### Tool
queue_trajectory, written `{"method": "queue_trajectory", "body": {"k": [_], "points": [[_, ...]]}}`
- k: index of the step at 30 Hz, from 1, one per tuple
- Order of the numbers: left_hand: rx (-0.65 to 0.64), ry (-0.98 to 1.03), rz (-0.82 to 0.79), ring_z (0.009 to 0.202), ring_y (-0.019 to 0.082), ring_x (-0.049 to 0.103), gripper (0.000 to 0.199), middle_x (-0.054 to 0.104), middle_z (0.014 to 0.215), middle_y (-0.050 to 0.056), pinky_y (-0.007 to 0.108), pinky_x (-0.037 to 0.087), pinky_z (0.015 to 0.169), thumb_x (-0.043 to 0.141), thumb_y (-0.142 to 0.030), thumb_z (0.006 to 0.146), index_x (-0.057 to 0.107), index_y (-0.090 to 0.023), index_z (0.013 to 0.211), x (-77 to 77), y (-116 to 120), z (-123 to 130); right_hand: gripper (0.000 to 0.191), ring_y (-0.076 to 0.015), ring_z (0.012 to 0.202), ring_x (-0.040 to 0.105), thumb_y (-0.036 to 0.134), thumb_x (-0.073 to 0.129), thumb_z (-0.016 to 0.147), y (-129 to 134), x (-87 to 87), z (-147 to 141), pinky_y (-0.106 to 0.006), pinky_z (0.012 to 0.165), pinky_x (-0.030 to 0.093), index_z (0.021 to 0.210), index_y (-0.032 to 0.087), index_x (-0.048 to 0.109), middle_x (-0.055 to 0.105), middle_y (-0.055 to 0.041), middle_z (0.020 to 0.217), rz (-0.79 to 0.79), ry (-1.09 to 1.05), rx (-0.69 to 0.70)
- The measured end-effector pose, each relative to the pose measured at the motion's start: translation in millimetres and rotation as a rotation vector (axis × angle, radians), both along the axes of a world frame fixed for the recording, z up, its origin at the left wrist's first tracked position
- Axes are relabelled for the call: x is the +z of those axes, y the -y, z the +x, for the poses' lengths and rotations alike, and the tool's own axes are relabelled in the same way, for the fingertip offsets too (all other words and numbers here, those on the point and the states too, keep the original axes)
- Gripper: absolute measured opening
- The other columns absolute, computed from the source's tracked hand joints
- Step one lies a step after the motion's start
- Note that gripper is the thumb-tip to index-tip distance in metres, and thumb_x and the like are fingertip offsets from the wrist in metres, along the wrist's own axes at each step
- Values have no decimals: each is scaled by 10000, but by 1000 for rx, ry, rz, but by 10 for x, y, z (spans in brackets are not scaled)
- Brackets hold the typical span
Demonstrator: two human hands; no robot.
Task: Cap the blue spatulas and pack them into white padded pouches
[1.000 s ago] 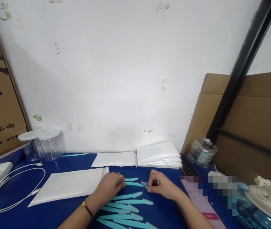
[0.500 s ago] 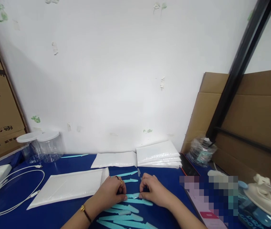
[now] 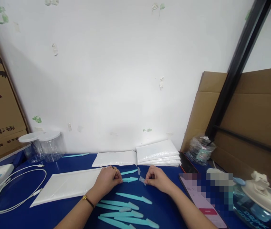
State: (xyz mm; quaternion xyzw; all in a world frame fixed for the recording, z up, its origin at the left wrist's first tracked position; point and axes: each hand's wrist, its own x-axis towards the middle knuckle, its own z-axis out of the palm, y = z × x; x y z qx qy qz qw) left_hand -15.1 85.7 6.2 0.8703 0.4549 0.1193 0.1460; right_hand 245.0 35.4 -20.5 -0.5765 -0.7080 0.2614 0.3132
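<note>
My left hand is closed, its thumb and finger pinching the handle end of a teal eyebrow razor that points right. Facing it, my right hand pinches a small translucent blade cap just off the razor's tip. Beyond them lies a second teal razor with its loose cap at the tip. Nearer to me, several teal razors rest in a loose fan, among them a capped one. The handle end of the held razor is hidden by my fingers.
A white padded mailer lies left, partly under my left hand. More white mailers are stacked by the wall. Clear lidded jars, a white cable, a phone and a blue bottle surround the work area.
Both hands have moved away from me and slightly apart. The capped razor that lay between them nearer to me is gone from that spot, and the cap at my right fingertips is now separate.
</note>
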Motion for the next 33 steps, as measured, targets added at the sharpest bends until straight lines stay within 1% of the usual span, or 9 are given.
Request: {"method": "queue_trajectory", "body": {"k": [2, 4, 8, 12, 16, 22, 25, 29, 33], "points": [[7, 35, 30, 853, 177, 545, 160, 631, 850, -14, 258, 336, 720, 658, -355, 701, 659, -246, 818, 10, 22, -7, 96, -121, 659, 492, 266, 707, 665, 16, 18, 23, -219, 574, 374, 689, 179, 674, 538, 3, 771, 25, 28, -51], [-19, 56, 31, 863, 174, 540, 211, 619, 879, -16, 256, 338, 725, 690, -382, 673, 658, -254, 837, 18, 80, 16, 123, -121, 669, 495, 293, 712, 663, 79, 49, 24, -218, 581, 372, 701, 183, 671, 544, 7, 780, 31, 54, -43], [-170, 6, -55, 852, 169, 536, 214, 618, 867, -26, 255, 336, 728, 716, -425, 652, 680, -277, 801, 0, 225, 87, 247, -112, 667, 504, 357, 800, 537, 258, 101, -18, -196, 543, 358, 674, 190, 680, 554, 22, 790, -112, 108, 155], [-178, -42, -74, 783, 150, 541, 137, 623, 770, -35, 257, 324, 721, 690, -392, 690, 677, -257, 711, -40, 272, 128, 192, -100, 652, 501, 316, 783, 566, 308, 91, -64, -184, 527, 350, 675, 186, 694, 551, 27, 784, -191, 135, 230], [-121, -50, -65, 773, 152, 550, 119, 637, 758, -27, 258, 323, 696, 649, -356, 720, 679, -243, 700, -24, 173, 88, 111, -101, 664, 515, 239, 753, 607, 201, 66, -42, -181, 550, 364, 657, 176, 676, 550, 24, 788, -160, 104, 193], [17, -18, 0, 778, 168, 554, 182, 632, 816, -3, 251, 339, 655, 677, -391, 662, 692, -247, 773, 53, 6, -51, 92, -131, 707, 526, 225, 719, 650, 85, 108, 9, -211, 607, 383, 707, 180, 662, 562, 1, 811, -27, 129, -32], [-54, -4, -54, 772, 159, 559, 242, 631, 826, -22, 234, 346, 648, 721, -443, 602, 700, -272, 772, 100, 60, -85, 20, -131, 744, 539, 205, 674, 699, 153, 159, -69, -212, 648, 378, 707, 192, 661, 572, 3, 828, 3, 141, 3], [-204, -60, -202, 661, 124, 552, 186, 629, 722, -47, 208, 333, 574, 730, -409, 586, 718, -284, 722, 103, 168, -93, 56, -120, 733, 546, 249, 682, 709, 301, 196, -264, -211, 674, 368, 680, 202, 670, 577, 20, 804, -37, 132, 114], [-181, -76, -181, 576, 104, 516, 113, 617, 638, -48, 210, 320, 556, 675, -355, 651, 711, -255, 688, 52, 192, -74, 143, -124, 743, 551, 324, 756, 635, 370, 190, -425, -248, 777, 354, 671, 207, 681, 582, 33, 808, -84, 150, 186]]}}
